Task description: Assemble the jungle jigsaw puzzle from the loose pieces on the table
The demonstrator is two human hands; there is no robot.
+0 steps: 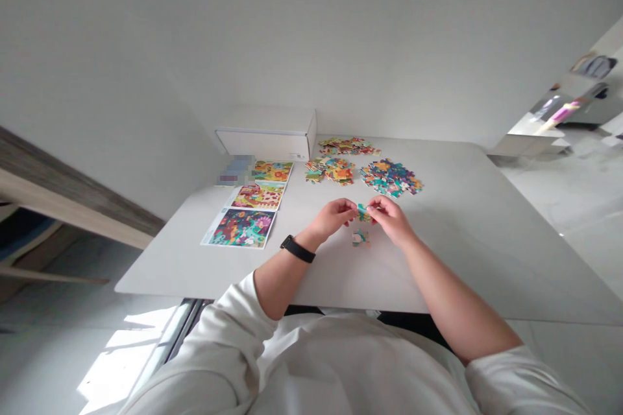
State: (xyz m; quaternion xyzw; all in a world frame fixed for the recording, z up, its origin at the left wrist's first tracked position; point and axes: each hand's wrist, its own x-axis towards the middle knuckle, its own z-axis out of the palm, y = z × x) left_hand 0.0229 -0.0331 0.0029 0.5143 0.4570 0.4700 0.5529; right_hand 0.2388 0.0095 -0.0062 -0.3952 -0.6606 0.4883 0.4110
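My left hand [333, 217] and my right hand [390, 217] meet over the middle of the table, fingertips pinched. Between them is a small teal and yellow jigsaw puzzle piece [363, 213], gripped from both sides; whether it is one piece or two joined cannot be made out. Just below, on the tabletop, lies a pale puzzle piece [360, 238] with teal and orange parts. Beyond my right hand is a heap of purple, teal and orange puzzle pieces [392, 177]. My fingers partly cover what they hold.
A white box [265, 142] stands against the wall. Right of it are a red-yellow heap of pieces [348, 145] and an orange-green heap [329, 170]. To the left lies a sheet with three printed pictures [243, 228]. The white table [462, 240] has rounded corners.
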